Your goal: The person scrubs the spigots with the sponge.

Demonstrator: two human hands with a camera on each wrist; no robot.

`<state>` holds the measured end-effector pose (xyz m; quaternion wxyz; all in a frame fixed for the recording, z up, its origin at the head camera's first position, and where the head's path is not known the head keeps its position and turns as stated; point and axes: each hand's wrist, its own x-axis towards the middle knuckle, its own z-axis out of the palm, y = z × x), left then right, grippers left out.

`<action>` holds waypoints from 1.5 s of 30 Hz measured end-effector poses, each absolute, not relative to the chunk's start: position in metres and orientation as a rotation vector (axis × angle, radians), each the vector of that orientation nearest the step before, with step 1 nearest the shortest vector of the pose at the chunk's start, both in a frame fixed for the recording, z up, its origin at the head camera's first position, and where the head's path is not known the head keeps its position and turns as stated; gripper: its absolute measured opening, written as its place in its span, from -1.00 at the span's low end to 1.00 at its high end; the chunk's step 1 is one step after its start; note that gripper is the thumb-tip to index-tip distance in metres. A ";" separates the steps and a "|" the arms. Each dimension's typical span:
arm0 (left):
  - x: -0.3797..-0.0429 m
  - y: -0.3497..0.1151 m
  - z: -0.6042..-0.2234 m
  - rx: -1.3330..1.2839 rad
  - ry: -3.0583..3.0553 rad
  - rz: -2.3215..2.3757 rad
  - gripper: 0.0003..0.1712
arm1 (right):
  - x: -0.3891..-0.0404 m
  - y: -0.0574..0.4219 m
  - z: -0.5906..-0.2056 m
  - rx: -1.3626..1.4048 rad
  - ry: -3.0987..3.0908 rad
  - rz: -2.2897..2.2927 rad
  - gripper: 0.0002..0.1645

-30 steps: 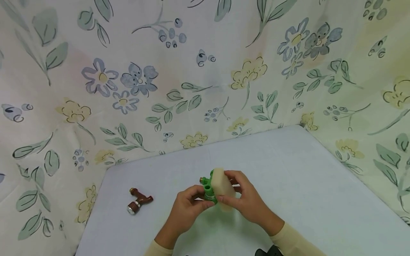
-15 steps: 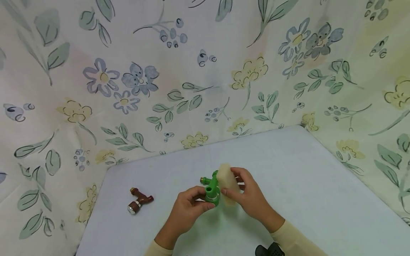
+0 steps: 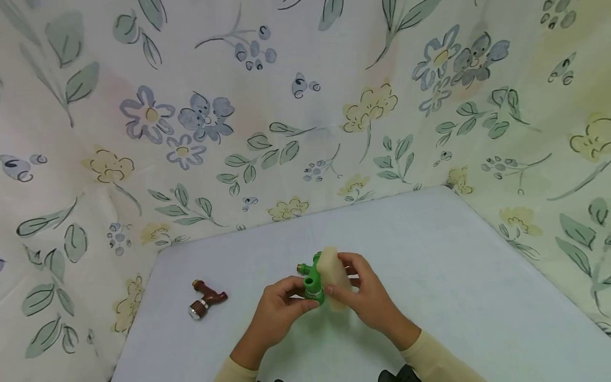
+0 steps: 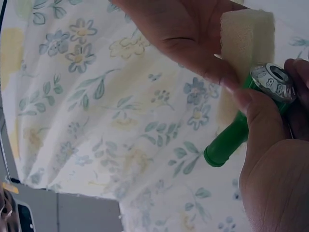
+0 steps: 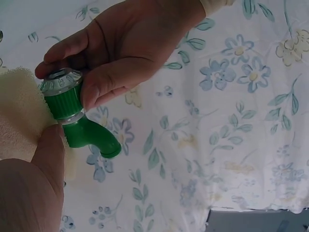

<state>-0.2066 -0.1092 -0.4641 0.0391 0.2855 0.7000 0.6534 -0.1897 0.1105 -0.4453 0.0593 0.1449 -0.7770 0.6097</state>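
In the head view, a green plastic tap (image 3: 313,284) with a brass-coloured threaded end is held above the table between both hands. My left hand (image 3: 281,309) grips it by the knob end, thumb and fingers on either side. The knob's silver cap (image 4: 273,82) shows in the left wrist view, and the curved spout (image 5: 102,139) in the right wrist view. My right hand (image 3: 369,292) holds a thick cream sponge (image 3: 334,273) against the tap's right side, thumb on the near face. Part of the tap's body lies hidden behind the sponge.
A brown tap (image 3: 206,298) with silver bands lies on the white-covered table (image 3: 429,254), left of my hands. Floral cloth (image 3: 305,106) hangs behind and at both sides. A dark object (image 3: 401,374) pokes in at the bottom edge, near the right sleeve.
The sponge shifted up and right along the tap, then came back down and left. The green tap tipped slightly with it. My left hand stays nearly in place; the brown tap has not moved.
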 end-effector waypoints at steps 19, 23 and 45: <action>-0.202 -0.109 -0.450 0.784 2.210 1.999 -0.74 | -0.189 0.103 -0.471 0.581 -2.344 1.867 -0.27; -0.203 -0.111 -0.452 0.761 2.226 1.982 -0.74 | -0.185 0.100 -0.466 0.660 -2.322 1.899 -0.28; -0.202 -0.109 -0.458 0.864 2.152 2.029 -0.71 | -0.182 0.105 -0.434 0.538 -2.331 1.846 -0.26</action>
